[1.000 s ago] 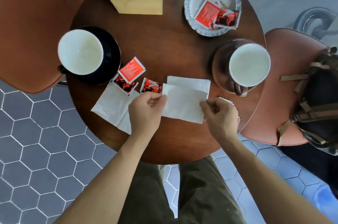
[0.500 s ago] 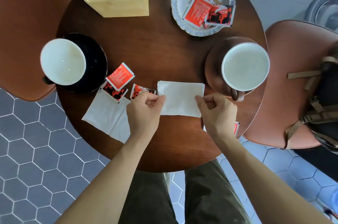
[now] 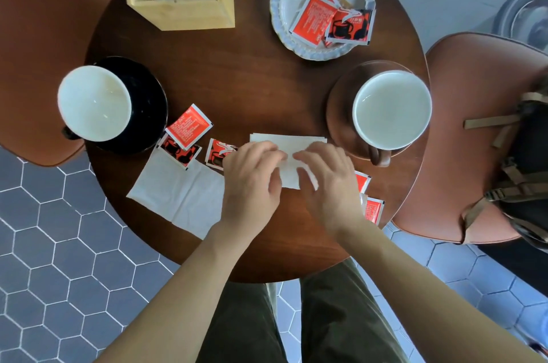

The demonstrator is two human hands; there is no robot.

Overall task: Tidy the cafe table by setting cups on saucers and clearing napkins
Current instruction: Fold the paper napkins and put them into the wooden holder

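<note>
A folded white napkin [image 3: 286, 141] lies at the table's middle front. My left hand [image 3: 252, 181] and my right hand [image 3: 326, 184] lie side by side on it, fingers pressing down and thumbs at its near edge. Most of the napkin is hidden under them. An unfolded white napkin [image 3: 178, 196] lies flat to the left. One white cup [image 3: 93, 103] stands on a black saucer [image 3: 149, 101] at the left. Another white cup [image 3: 391, 109] stands on a brown saucer [image 3: 341, 107] at the right.
Red sachets [image 3: 189, 125] lie between the black saucer and my left hand; more sachets [image 3: 373, 209] lie by my right wrist. A white plate [image 3: 278, 6] holds sachets. A wooden napkin box [image 3: 184, 11] stands at the back. Brown chairs flank the table; a backpack [image 3: 527, 178] sits on the right one.
Both hands moved from pinching the folded napkin's side edges to lying close together on top of it. The napkin now looks folded smaller and flatter.
</note>
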